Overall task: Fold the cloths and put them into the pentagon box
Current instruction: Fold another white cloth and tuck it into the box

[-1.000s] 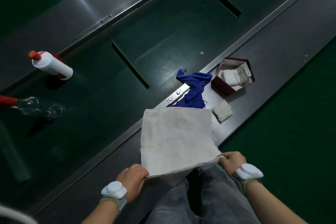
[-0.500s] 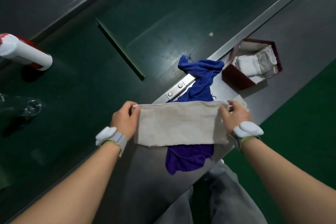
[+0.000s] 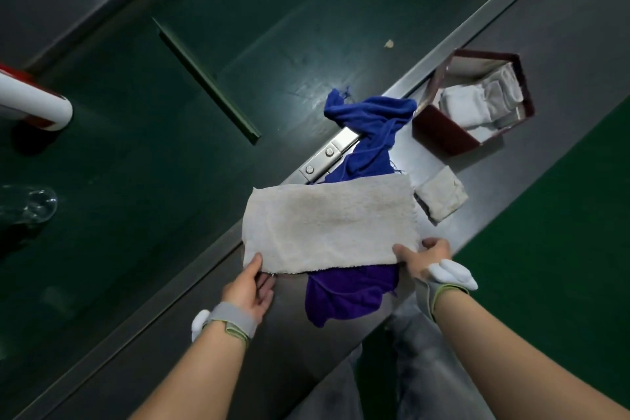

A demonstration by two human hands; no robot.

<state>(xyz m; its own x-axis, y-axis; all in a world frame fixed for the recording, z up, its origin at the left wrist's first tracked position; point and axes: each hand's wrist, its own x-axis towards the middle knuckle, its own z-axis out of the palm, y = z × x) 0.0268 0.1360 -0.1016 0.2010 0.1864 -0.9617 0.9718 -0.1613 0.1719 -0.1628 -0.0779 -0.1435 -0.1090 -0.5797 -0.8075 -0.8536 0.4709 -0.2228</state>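
We see a beige towel (image 3: 330, 225), folded over into a long flat rectangle, lying across the grey desk (image 3: 562, 27) near its front edge and partly covering a crumpled blue cloth (image 3: 368, 133), whose ends stick out beyond both long sides. Just beside the towel's right end lies a small folded beige cloth (image 3: 441, 196), squarish and flat. Farther along the desk stands the dark red pentagon box (image 3: 439, 133), open, its inside pale, with white folded cloths (image 3: 477, 102) packed upright in it.
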